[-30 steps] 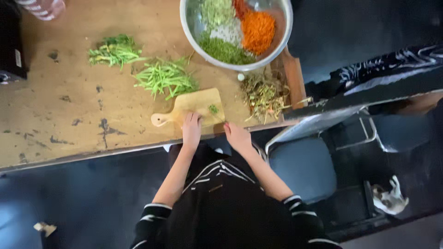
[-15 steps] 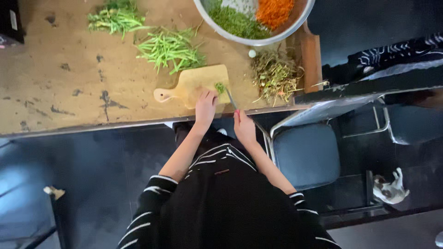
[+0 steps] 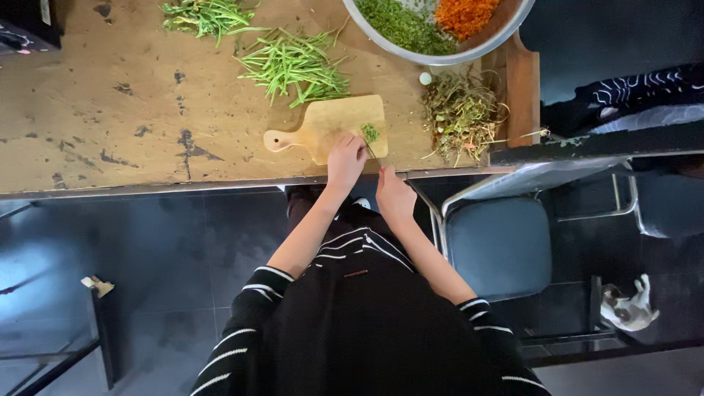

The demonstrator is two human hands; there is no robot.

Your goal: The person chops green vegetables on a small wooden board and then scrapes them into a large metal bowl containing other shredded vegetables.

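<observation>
**Chopping greens on a small paddle board**

A small clump of chopped green herbs (image 3: 370, 133) lies near the right edge of a pale wooden paddle-shaped cutting board (image 3: 330, 125), which rests on the worn tan wooden table (image 3: 110, 125) close to its front edge, handle pointing left. The left hand (image 3: 346, 163) is laid on the board just beside the clump, fingers curled down onto the wood, holding nothing that can be seen. The right hand (image 3: 394, 196) sits at the table's edge, closed round the handle of a thin knife (image 3: 372, 152) whose blade reaches up toward the herbs.

Behind the board lies a loose heap of long green stalks (image 3: 293, 66), with a second leafy green bunch (image 3: 209, 15) further left. To the right of the board is a tangled pile of brownish trimmings (image 3: 460, 114). A large metal bowl (image 3: 469, 53) of chopped greens and shredded carrot stands at the back. A blue-seated chair (image 3: 502, 246) is beside the person
</observation>
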